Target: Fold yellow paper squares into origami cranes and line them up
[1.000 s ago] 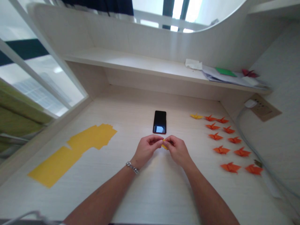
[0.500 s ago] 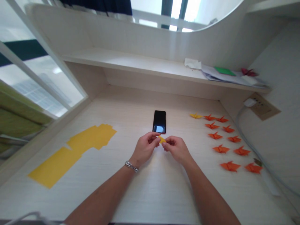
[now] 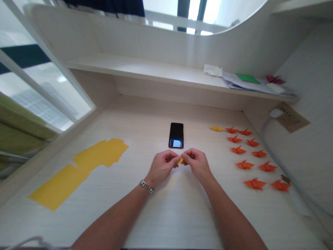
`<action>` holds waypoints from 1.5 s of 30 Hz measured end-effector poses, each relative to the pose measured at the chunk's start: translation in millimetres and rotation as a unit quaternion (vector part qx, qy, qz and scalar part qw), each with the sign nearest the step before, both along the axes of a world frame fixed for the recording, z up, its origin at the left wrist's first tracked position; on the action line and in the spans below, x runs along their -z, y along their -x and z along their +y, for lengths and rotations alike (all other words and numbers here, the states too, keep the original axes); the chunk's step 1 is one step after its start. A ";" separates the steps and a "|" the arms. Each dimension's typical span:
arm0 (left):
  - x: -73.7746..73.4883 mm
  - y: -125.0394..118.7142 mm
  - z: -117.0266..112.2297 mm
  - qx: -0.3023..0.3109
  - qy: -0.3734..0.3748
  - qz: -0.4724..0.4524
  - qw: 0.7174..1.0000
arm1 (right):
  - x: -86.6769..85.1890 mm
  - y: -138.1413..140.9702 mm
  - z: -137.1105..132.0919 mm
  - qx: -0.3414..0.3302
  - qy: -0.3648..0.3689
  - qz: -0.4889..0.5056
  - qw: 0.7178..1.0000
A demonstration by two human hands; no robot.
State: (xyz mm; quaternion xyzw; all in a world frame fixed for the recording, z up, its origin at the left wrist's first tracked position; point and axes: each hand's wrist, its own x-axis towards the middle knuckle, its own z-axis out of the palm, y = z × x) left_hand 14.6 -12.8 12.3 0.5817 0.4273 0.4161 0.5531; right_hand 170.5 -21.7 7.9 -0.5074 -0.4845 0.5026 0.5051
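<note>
A small folded piece of yellow paper (image 3: 180,160) is pinched between my two hands above the desk. My left hand (image 3: 162,166), with a chain bracelet (image 3: 146,186) at the wrist, grips its left side between thumb and fingers. On the other side my right hand (image 3: 197,164) pinches it the same way. Fingertips cover much of the paper, so its exact fold is hidden. Just beyond the hands lies a black phone (image 3: 176,134), apart from them.
Overlapping yellow paper sheets (image 3: 61,187) spread across the left. Several orange paper cranes (image 3: 255,184) stand in rows at the right, with one yellow crane (image 3: 217,128) behind. A grey cable (image 3: 283,166) runs from the wall socket (image 3: 292,118). Papers (image 3: 252,85) lie on the shelf (image 3: 156,71).
Both hands have shifted slightly toward me, off the phone's lower edge. The yellow paper has turned more upright, and my right fingers have moved up along it.
</note>
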 end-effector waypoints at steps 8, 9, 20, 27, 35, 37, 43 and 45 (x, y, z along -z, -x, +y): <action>-0.1 -3.2 0.9 -0.053 0.013 -0.036 0.998 | 0.2 5.8 1.0 0.046 0.020 0.067 0.997; 0.5 -3.5 1.2 -0.058 0.013 -0.039 0.997 | 0.9 5.9 1.2 0.052 0.015 0.068 0.996; 7.6 -4.7 1.8 -0.087 0.055 -0.086 0.991 | 7.3 14.2 -1.9 0.092 -0.047 0.011 0.995; 13.6 -5.9 3.5 -0.092 0.059 -0.157 0.982 | 3.1 19.7 -8.3 0.069 -0.117 -0.064 0.989; 14.3 -3.7 4.5 -0.048 0.059 -0.171 0.982 | 9.3 16.0 -0.2 0.079 -0.076 0.039 0.993; 13.3 -3.0 4.6 -0.040 0.045 -0.159 0.985 | 9.2 15.9 -0.3 0.084 -0.067 0.049 0.993; 12.6 -2.0 5.5 -0.043 0.021 -0.142 0.989 | 3.2 15.5 -1.4 0.076 -0.037 0.092 0.992; 12.4 -1.3 5.8 -0.042 0.023 -0.145 0.988 | 0.2 14.4 -1.4 0.066 -0.024 0.106 0.992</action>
